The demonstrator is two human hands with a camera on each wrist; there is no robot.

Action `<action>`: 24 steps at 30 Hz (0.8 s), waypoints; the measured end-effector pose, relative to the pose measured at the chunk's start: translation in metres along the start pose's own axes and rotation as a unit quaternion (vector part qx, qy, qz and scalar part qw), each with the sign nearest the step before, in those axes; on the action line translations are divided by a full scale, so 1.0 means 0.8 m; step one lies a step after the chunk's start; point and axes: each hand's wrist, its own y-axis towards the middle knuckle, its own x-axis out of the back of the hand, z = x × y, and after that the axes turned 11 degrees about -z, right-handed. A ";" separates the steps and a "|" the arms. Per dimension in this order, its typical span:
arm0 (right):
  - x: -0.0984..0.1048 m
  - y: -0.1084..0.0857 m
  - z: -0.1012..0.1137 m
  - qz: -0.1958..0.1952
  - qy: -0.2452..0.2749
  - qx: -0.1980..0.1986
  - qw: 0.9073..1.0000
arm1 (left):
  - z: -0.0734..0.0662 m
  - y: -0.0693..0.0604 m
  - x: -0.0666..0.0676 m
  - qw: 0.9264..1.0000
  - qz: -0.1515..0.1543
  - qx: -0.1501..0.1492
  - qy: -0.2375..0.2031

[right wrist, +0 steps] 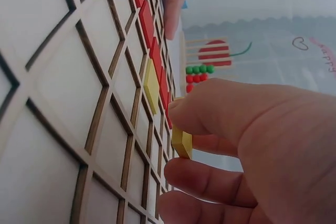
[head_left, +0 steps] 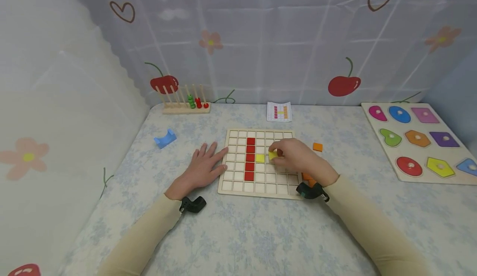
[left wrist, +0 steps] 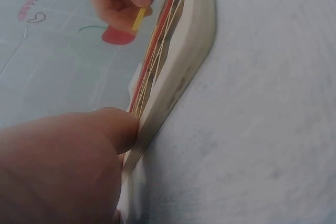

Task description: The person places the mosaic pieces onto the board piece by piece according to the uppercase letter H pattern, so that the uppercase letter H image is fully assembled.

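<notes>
Right hand (head_left: 296, 155): fingers pinching one yellow tile (right wrist: 182, 144) above the board (head_left: 237, 186). Left hand (head_left: 202, 168): fingers spread, touching the board's left edge. Orange tiles (head_left: 307, 176): I see some partly hidden by the right wrist (head_left: 328, 175).

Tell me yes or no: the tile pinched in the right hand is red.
No, the right hand pinches a yellow tile.

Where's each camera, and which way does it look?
Head: worn on the head, facing forward and down at the board; left hand, right hand and sleeves show.
Left wrist: worn there, facing along the board; left hand near, right beyond.
Right wrist: worn there, facing across the board; right hand near, left beyond.
Both wrist views share the pinched yellow tile.
</notes>
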 end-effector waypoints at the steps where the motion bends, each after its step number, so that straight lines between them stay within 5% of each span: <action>1: -0.001 0.000 0.000 0.001 0.000 0.001 1.000 | 0.000 0.000 0.000 1.000 0.000 0.000 0.000; 24: -0.015 0.001 -0.002 0.003 0.003 0.006 1.000 | 0.000 0.001 -0.001 1.000 0.001 -0.003 0.003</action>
